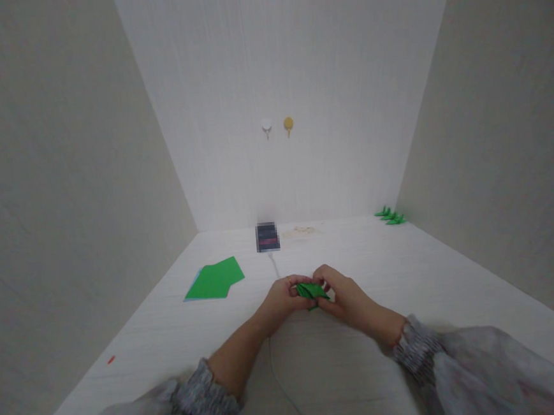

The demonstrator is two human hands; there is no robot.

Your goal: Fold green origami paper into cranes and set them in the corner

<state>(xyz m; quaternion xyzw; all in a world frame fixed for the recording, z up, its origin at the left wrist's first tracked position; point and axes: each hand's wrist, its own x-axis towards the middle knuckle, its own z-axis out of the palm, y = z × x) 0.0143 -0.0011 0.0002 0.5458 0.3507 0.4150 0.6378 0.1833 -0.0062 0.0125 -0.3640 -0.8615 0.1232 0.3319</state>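
Between my two hands is a folded piece of green paper, small and with several layers and creases. My left hand grips its left side, thumb in front and fingers behind. At the other side my right hand pinches the paper's right edge between thumb and fingers. The fingers partly cover the paper, so its full shape is hidden. Both hands are just above the white table, near its middle.
Flat green paper sheets lie at the left. Folded green paper pieces stand at the back right. A blurred dark device with a white cable is at the back. A small red object lies far left. Two hooks are on the wall.
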